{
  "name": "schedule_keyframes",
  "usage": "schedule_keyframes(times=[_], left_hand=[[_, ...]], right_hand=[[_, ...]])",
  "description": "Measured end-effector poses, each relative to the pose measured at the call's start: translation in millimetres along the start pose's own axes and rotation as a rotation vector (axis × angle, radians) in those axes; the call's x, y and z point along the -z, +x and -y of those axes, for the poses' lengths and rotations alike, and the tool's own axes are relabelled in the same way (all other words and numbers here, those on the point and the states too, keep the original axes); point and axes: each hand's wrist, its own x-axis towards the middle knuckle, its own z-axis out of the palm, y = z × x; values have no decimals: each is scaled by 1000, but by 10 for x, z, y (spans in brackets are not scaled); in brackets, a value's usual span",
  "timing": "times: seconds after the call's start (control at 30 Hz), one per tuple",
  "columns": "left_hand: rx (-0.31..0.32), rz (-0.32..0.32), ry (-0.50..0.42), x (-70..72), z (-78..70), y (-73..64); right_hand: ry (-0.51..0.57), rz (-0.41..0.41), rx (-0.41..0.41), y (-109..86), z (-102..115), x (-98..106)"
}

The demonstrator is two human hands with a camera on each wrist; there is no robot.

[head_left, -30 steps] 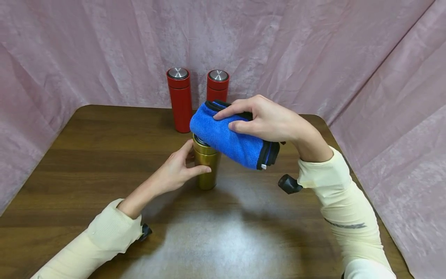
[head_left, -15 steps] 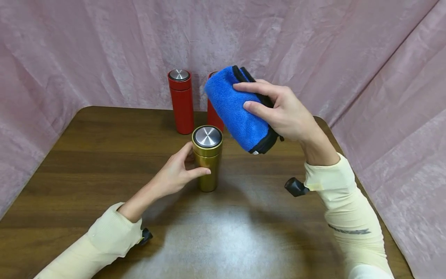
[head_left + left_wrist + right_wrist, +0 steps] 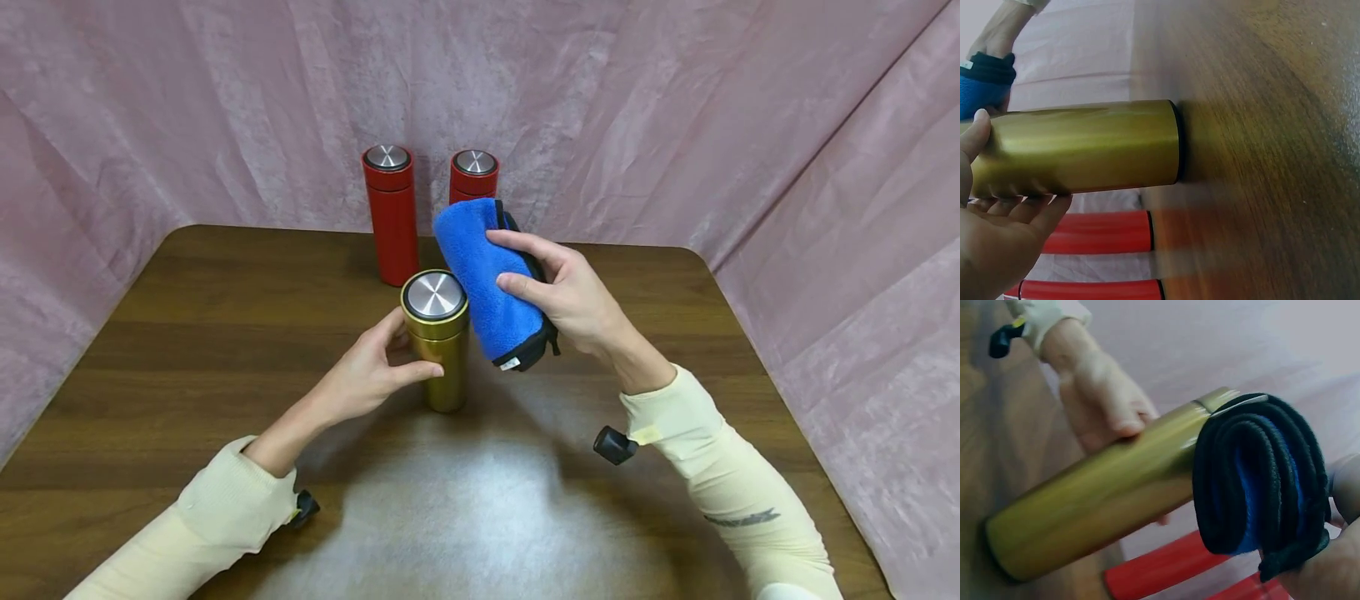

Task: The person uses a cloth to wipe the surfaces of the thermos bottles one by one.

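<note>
Gold bottle (image 3: pixel 438 343) upright on the counter (image 3: pixel 225 350), centre of the head frame, two red bottles (image 3: pixel 393 225) at upper centre behind it; left hand (image 3: pixel 371 367) grips its side, thumb and fingers curled round, right hand (image 3: pixel 577 302) pinches the rolled blue cloth (image 3: pixel 474 275) at the upper right of the gold one, contact with the rim unclear. Step looks like wiping: best to hold the body firmly, press the cloth's flat face evenly and turn the bottle so the side under the left fingers gets reached too.
</note>
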Motion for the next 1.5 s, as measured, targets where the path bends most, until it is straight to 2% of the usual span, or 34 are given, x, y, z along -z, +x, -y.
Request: schedule_keyframes(times=[0.27, 0.53, 0.7, 0.8, 1.03, 1.27, 1.37, 1.5], left_hand=[[-5, -6, -28, -7, 10, -22], [5, -15, -53, -20, 27, -37], [7, -20, -88, -15, 40, -41], [12, -22, -102, -7, 46, -46], [19, -31, -124, -2, 43, -51], [22, -25, -131, -29, 25, -18], [22, -27, -120, -35, 17, -17], [22, -25, -110, -34, 10, -18]], right_hand=[[0, 32, -59, -6, -335, -104], [-71, 55, -128, -49, -640, -143], [-175, 74, -205, -85, -794, -158], [-292, 98, -230, -102, -871, -159], [-552, 139, -201, -129, -1016, -211], [-875, 120, -184, -226, -990, -372], [-890, 98, -143, -247, -862, -421], [-811, 67, -69, -264, -641, -417]])
